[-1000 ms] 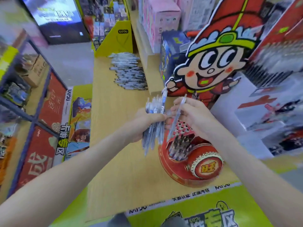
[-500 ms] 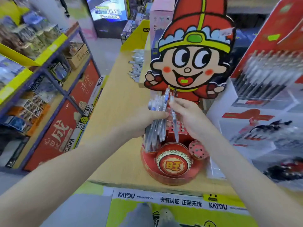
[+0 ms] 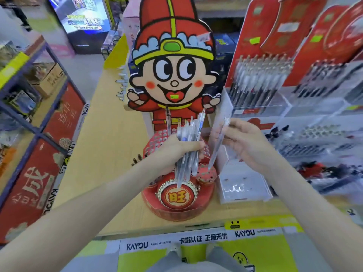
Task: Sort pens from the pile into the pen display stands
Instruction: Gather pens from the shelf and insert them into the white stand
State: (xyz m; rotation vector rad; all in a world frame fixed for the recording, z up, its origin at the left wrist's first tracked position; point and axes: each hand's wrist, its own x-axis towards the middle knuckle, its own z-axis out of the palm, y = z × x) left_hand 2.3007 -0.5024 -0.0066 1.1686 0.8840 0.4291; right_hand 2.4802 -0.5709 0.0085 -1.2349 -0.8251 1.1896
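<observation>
At the centre of the frame the left hand [image 3: 176, 148] is closed around a bundle of pens [image 3: 188, 146], clear-barrelled, held nearly upright with their tops fanning up toward the cartoon cutout [image 3: 172, 71] and their tips hanging down over the red pen display stand [image 3: 176, 203]. Just to the right, the right hand [image 3: 243, 142] pinches a single pen [image 3: 217, 144] between thumb and fingers. This pen leans, top end upper right, tip lower left, and the tip sits at or just above the small round perforated holder [image 3: 205, 174] on the stand's right side; whether it is already in a hole is hard to tell through the blur.

The stand sits on a pale wooden counter [image 3: 110, 154], low in the middle of the frame, with a round gold-rimmed emblem on its front and a raised red plate of holes behind the left hand. Dark pen tips poke out at its left edge. Touching its right side is a clear plastic tray [image 3: 243, 189]. In the upper right, red-backed racks of dark pens [image 3: 259, 79] stand in rows. Far up the counter, left of the cutout, part of a pile of loose pens [image 3: 121, 83] peeks out. Blue-framed shelving [image 3: 35, 107] fills the left side.
</observation>
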